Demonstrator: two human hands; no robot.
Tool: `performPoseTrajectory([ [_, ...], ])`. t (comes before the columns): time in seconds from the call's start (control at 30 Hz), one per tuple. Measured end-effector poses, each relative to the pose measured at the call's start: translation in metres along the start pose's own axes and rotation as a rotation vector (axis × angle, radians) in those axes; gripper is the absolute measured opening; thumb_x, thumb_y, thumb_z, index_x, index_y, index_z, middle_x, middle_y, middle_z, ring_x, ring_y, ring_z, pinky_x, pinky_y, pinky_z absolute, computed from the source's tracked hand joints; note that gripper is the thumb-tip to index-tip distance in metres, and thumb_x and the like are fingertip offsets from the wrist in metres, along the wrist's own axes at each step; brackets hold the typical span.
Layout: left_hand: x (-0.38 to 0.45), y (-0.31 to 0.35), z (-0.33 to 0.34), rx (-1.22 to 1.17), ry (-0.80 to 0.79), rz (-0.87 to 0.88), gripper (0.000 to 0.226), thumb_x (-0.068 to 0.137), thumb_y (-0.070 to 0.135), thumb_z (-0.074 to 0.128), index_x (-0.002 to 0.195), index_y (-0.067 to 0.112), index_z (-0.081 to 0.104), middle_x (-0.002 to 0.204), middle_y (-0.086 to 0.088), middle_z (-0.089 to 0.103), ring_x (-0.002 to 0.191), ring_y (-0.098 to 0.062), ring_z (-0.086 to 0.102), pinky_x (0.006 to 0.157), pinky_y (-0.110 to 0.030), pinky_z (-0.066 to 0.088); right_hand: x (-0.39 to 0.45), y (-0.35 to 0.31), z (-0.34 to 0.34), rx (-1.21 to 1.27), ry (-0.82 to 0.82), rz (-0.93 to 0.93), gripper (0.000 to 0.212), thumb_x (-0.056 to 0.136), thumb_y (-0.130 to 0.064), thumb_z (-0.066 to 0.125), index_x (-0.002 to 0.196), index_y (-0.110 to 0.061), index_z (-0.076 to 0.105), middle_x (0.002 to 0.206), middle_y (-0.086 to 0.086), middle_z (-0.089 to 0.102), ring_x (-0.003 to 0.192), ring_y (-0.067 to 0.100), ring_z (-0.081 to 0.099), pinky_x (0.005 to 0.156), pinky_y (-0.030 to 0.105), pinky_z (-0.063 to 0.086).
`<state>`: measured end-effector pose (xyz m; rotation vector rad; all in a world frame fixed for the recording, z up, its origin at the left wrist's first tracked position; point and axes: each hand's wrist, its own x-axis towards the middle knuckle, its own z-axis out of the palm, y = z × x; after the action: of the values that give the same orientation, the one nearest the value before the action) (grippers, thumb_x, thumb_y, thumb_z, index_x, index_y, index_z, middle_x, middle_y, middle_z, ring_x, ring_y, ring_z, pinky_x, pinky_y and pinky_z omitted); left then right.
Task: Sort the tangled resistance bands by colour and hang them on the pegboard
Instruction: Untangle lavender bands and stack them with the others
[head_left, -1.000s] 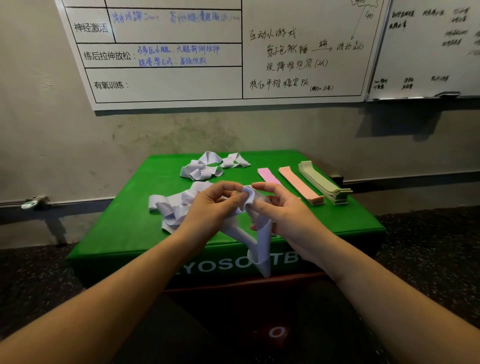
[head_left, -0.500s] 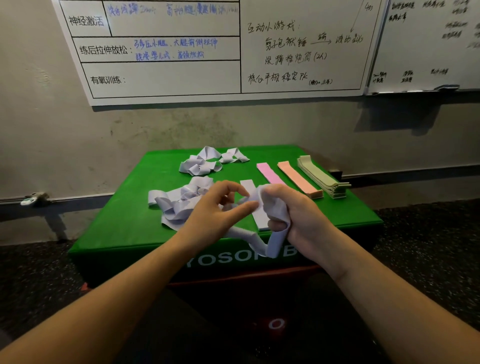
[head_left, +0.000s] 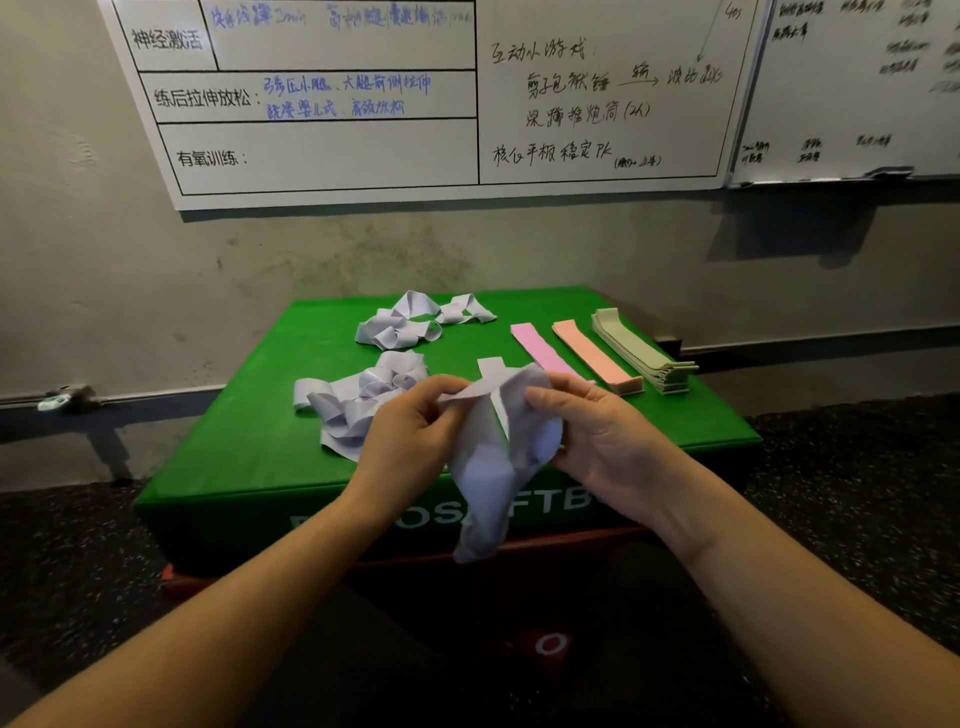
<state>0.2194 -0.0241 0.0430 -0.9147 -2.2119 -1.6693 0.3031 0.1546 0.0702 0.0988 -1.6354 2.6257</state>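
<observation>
1. Both bare hands work above the near edge of a green padded box (head_left: 249, 457), its vinyl top smooth and slightly glossy, with white lettering on the front face.
2. The left hand (head_left: 410, 441) pinches the top fold of a pale lilac band (head_left: 488, 467) between thumb and fingertips.
3. The right hand (head_left: 597, 441) curls around the same band from the other side, fingers closed on the thin, rubbery strip, whose loose loop sags down in front of the box.
4. Just behind the left hand lies a crumpled lilac heap (head_left: 358, 400); a second lilac tangle (head_left: 415, 325) sits farther back.
5. To the right lie flat strips side by side: a pink band (head_left: 537, 348), a salmon band (head_left: 592, 353), and a neat stack of sage-green bands (head_left: 641, 348).
6. A whiteboard (head_left: 322, 150) with handwriting hangs on the rough grey wall.
</observation>
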Motion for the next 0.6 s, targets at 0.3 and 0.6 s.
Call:
performPoseTrajectory([
  [0.3, -0.008, 0.013, 0.012, -0.035, 0.014, 0.025, 0.025, 0.098, 0.013, 0.058, 0.105, 0.032, 0.072, 0.100, 0.014, 0.074, 0.097, -0.005, 0.067, 0.084, -0.030, 0.056, -0.004, 0.009, 0.008, -0.162, 0.032, 0.053, 0.036, 0.074, -0.016, 0.070, 0.108, -0.008, 0.062, 0.101, 0.010, 0.071, 0.091, 0.023, 0.066, 0.083, 0.039, 0.053],
  [0.6, -0.024, 0.024, 0.034, -0.332, -0.151, -0.222, 0.030, 0.104, 0.013, 0.038, 0.106, 0.022, 0.066, 0.096, 0.009, 0.074, 0.090, -0.004, 0.065, 0.075, -0.018, 0.052, 0.004, 0.008, 0.016, -0.022, 0.196, -0.082, 0.027, 0.063, -0.018, 0.078, 0.088, -0.012, 0.067, 0.083, 0.005, 0.074, 0.074, 0.018, 0.068, 0.072, 0.032, 0.053],
])
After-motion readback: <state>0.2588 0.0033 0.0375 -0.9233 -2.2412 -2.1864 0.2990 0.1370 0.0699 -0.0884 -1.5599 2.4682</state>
